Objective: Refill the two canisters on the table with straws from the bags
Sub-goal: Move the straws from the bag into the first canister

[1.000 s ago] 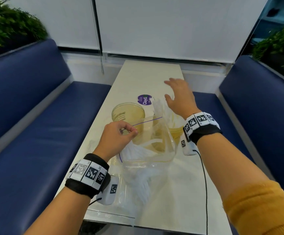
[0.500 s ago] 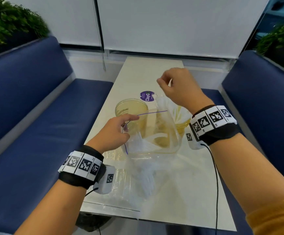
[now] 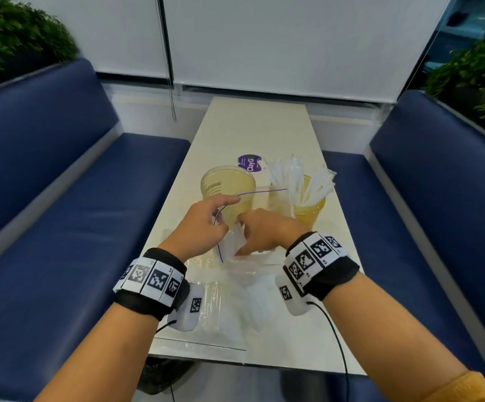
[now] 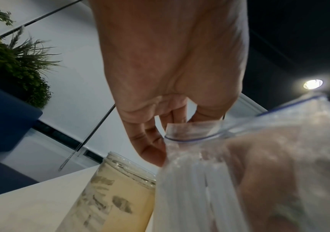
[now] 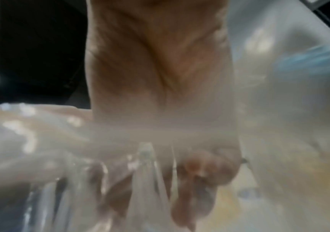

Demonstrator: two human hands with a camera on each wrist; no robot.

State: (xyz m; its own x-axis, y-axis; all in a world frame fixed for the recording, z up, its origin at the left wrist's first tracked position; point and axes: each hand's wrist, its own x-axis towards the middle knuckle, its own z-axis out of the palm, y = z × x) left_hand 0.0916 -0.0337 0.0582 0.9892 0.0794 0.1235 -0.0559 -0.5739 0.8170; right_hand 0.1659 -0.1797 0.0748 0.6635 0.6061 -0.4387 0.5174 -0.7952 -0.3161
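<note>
Plastic bag (image 4: 279, 141) rim pinched by left hand (image 4: 170, 70); right hand (image 5: 156, 94), blurred inside, grasp unclear.

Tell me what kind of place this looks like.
Probably a cafe or restaurant booth: blue padded benches face each other across a narrow white table, with planter greenery behind the seat backs and canisters of wrapped straws on the table.
</note>
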